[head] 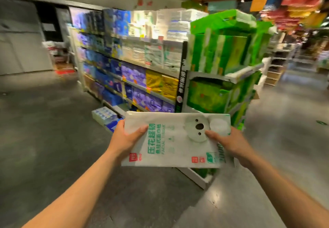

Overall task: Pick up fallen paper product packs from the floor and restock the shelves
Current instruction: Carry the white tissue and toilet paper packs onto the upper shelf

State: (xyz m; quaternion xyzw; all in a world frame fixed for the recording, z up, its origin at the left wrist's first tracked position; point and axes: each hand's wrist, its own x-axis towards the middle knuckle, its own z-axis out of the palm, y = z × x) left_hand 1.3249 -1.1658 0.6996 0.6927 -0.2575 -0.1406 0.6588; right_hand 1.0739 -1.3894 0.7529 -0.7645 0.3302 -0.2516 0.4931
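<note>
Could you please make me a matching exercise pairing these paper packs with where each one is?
1. white plastic tissue pack with koala face
2. blue-and-white wrapped pack
3. yellow rectangular packs
4. bright green packs

A. on the end display rack
B. held by left hand and right hand
C. on the grey floor
D. on the long side shelving

Pairs: 1-B, 2-C, 3-D, 4-A

White facial tissue pack (175,138), green lettering, koala face print: flat, face up, held clear of floor (44,129). Second, blue-white pack (105,114) lies on floor at foot of shelves (135,64).
</note>
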